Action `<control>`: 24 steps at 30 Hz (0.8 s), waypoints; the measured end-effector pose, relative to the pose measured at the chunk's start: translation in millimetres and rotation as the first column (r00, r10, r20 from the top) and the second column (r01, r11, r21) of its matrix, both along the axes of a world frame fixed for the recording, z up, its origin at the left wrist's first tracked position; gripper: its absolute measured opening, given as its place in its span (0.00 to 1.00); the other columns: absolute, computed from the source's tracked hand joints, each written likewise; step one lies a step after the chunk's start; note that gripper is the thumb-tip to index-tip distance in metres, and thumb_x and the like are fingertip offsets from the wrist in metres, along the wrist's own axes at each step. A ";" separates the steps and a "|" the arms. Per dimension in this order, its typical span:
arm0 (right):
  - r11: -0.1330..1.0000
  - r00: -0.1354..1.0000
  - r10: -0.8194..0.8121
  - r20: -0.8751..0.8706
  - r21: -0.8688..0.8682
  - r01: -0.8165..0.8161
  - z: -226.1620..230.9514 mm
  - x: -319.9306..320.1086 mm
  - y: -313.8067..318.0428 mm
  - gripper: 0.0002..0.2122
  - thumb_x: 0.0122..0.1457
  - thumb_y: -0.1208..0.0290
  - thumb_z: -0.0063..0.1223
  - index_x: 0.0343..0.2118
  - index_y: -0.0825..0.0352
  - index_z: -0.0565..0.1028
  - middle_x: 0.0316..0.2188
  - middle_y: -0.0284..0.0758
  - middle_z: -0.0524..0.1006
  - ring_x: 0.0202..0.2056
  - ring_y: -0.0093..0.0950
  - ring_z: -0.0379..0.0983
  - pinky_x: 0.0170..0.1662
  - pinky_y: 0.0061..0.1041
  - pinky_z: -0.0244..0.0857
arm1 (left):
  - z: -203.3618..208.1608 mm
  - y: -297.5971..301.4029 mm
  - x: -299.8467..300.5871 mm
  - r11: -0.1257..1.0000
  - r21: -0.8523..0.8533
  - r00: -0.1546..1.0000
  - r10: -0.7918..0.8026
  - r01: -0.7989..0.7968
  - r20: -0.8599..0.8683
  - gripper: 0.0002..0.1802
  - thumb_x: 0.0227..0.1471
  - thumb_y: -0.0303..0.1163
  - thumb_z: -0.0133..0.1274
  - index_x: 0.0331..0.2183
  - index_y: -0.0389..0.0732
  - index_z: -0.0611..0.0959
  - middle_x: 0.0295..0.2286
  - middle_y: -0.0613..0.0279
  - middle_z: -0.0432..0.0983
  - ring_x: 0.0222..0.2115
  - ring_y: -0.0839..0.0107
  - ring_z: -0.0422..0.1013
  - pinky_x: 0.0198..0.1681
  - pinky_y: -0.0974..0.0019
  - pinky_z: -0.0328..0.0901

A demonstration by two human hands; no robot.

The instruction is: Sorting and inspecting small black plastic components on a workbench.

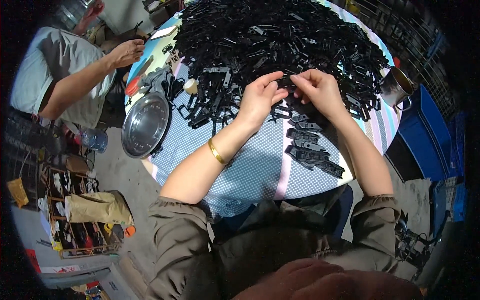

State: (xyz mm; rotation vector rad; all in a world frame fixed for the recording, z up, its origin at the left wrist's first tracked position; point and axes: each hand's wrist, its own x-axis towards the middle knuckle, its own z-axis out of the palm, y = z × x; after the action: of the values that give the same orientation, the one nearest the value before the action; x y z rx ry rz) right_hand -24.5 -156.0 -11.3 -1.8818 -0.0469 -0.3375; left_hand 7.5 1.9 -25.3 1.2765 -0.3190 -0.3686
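Observation:
My left hand [258, 100], with a gold bangle on its wrist, is raised over the near edge of a heap of black plastic parts [240, 35]. Its fingers are apart, the index stretched toward the right. Close beside it, my right hand [320, 92] has its thumb and fingers bent together at the heap's edge. Whatever lies between those fingertips blends into the dark parts behind. Below my right hand, several black clip-like assemblies [312, 150] lie in a stacked row on the dotted tablecloth [235, 175].
A steel basin [146, 125] sits at the table's left edge, near grey gloves [157, 80] and a small cream cup [191, 86]. A metal mug [396, 87] stands at the right edge. Across the left side, another person's arm [85, 80] reaches toward the table. Blue bins [425, 135] stand right.

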 end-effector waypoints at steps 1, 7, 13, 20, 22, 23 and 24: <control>0.999 0.999 0.021 -0.044 0.035 -0.020 1.1 0.3 -1.7 0.11 0.51 0.66 0.53 0.28 0.72 0.74 0.16 0.31 0.74 0.16 0.16 0.67 0.19 0.14 0.61 | 0.2 -0.1 0.2 1.000 -0.001 1.000 -0.005 0.005 0.002 0.18 0.55 0.26 0.36 0.48 0.30 0.65 0.35 0.53 0.70 0.33 0.72 0.71 0.40 0.74 0.68; 0.999 0.994 0.050 -0.098 -0.016 -0.051 3.8 -1.8 -3.0 0.11 0.51 0.65 0.54 0.26 0.71 0.74 0.15 0.31 0.73 0.15 0.15 0.67 0.18 0.14 0.60 | -2.6 0.9 1.3 0.999 0.028 0.998 -0.022 0.020 0.058 0.18 0.55 0.24 0.35 0.47 0.29 0.66 0.41 0.51 0.67 0.37 0.69 0.69 0.42 0.71 0.67; 0.998 0.999 0.019 -0.034 -0.055 -0.021 -9.1 -0.1 2.0 0.08 0.52 0.69 0.53 0.26 0.70 0.72 0.15 0.29 0.72 0.17 0.16 0.68 0.19 0.14 0.61 | -3.9 1.8 -0.7 0.997 0.044 0.995 -0.063 0.060 0.083 0.18 0.55 0.25 0.38 0.48 0.31 0.66 0.35 0.56 0.70 0.32 0.74 0.71 0.40 0.75 0.67; 0.916 0.953 0.039 0.300 -0.393 0.086 -11.2 -3.1 7.1 0.09 0.50 0.64 0.51 0.26 0.66 0.74 0.18 0.42 0.74 0.20 0.38 0.72 0.23 0.31 0.66 | -0.2 2.6 -1.2 0.997 0.039 0.997 -0.067 0.066 0.040 0.21 0.50 0.23 0.47 0.47 0.31 0.67 0.31 0.60 0.71 0.29 0.77 0.71 0.35 0.77 0.68; 0.910 0.965 0.055 0.257 -0.411 0.058 -7.4 -5.5 5.8 0.09 0.51 0.65 0.51 0.28 0.66 0.75 0.18 0.42 0.74 0.20 0.38 0.72 0.23 0.31 0.66 | -0.2 5.1 1.0 0.999 0.017 0.999 -0.048 0.047 0.014 0.20 0.49 0.21 0.47 0.46 0.31 0.67 0.34 0.58 0.71 0.29 0.77 0.71 0.33 0.77 0.69; 0.925 0.958 0.097 0.271 -0.379 0.014 -6.3 -6.7 5.1 0.10 0.50 0.65 0.51 0.30 0.66 0.75 0.18 0.41 0.75 0.19 0.35 0.72 0.23 0.28 0.65 | 0.0 5.7 1.0 0.998 0.016 0.998 -0.054 0.054 0.016 0.20 0.49 0.21 0.47 0.46 0.31 0.67 0.34 0.58 0.71 0.29 0.77 0.71 0.33 0.77 0.69; 0.937 0.948 0.139 0.288 -0.348 -0.031 -5.1 -7.1 3.1 0.11 0.50 0.65 0.52 0.33 0.66 0.76 0.18 0.40 0.75 0.17 0.32 0.72 0.22 0.26 0.65 | 0.7 5.0 0.4 0.998 -0.005 0.998 -0.063 0.063 0.012 0.21 0.49 0.21 0.46 0.47 0.31 0.66 0.34 0.58 0.71 0.29 0.77 0.71 0.34 0.77 0.69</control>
State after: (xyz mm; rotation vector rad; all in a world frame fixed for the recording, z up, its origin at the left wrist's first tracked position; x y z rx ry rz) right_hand -31.6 -153.0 -16.3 -2.1430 -0.4231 -0.5919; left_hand 7.9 6.9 -24.6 1.2659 -0.3706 -0.4141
